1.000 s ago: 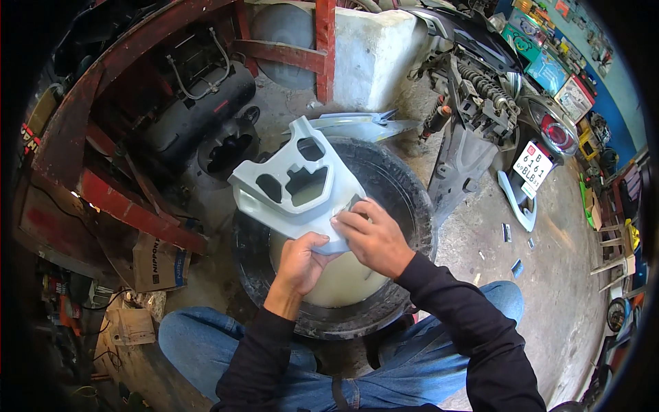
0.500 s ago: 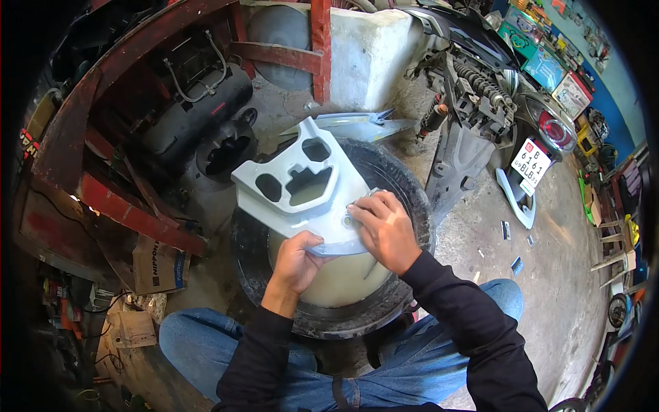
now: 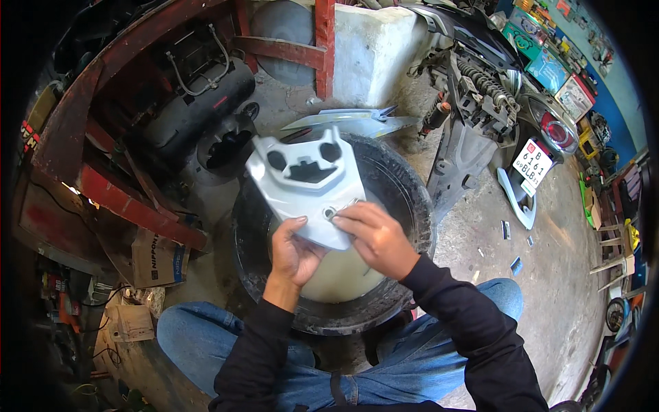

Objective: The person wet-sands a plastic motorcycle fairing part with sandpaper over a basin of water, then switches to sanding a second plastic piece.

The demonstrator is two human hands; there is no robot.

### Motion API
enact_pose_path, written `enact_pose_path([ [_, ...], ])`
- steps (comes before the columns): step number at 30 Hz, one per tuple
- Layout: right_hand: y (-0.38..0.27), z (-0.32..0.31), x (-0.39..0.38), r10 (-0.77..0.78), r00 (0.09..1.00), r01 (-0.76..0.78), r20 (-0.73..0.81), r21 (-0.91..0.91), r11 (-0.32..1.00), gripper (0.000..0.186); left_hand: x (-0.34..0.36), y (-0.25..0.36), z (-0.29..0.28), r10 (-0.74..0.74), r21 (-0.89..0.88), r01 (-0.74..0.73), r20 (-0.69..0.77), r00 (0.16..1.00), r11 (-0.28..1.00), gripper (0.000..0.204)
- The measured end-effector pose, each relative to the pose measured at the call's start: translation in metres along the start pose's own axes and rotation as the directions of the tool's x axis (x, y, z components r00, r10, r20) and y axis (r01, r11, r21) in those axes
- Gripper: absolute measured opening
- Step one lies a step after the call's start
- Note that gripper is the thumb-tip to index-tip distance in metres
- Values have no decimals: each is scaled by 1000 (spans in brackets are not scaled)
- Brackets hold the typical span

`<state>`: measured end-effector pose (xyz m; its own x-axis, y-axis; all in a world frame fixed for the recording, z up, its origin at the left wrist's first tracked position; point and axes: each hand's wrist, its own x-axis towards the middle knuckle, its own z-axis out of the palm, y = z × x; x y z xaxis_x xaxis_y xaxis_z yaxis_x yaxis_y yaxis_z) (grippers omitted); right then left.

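A wide black tub stands on the floor between the person's knees, with cloudy, pale yellowish liquid in its bottom. Over the tub, above the liquid, a silvery-white panel is held up by hand, its cut-out end with three large gaps toward the far side and its plain end toward the near side. The left hand grasps the panel's near left edge, thumb on top and the other fingers underneath. The right hand has its fingers bent together against the panel's right part, touching it beside a small round hole; whether they pinch something, I cannot tell.

Just beyond the tub's far rim, pale blue-grey body pieces lie on the floor. To the left is a cardboard box, its inside hidden, with a smaller piece of cardboard nearer. Farther left, a black cylindrical tank lies sideways beneath a red frame. At the far right stands a partly stripped scooter.
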<state>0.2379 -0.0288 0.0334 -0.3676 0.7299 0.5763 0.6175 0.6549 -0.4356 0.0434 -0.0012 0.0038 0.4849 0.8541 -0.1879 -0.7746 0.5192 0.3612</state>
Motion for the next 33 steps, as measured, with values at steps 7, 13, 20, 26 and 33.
enact_pose_path([
  [7,-20,26,-21,-29,1000,29,7,-4,1000,44,3,-32,-11,44,-99,-44,-11,999,994,32],
  [13,4,10,-17,-17,1000,12,-20,-207,978,40,1,-32,7,152,-126,-168,-124,981,978,35],
  [20,-10,15,-21,-127,989,134,72,-106,985,46,-1,-27,3,136,-129,-148,-92,986,981,44],
  [26,-14,17,-9,-115,993,118,27,-179,977,43,-2,-24,2,153,-138,-168,-115,982,976,47],
  [33,-10,22,-8,-63,998,58,-28,-158,986,39,-1,-26,-18,143,-149,-151,-64,988,977,44],
])
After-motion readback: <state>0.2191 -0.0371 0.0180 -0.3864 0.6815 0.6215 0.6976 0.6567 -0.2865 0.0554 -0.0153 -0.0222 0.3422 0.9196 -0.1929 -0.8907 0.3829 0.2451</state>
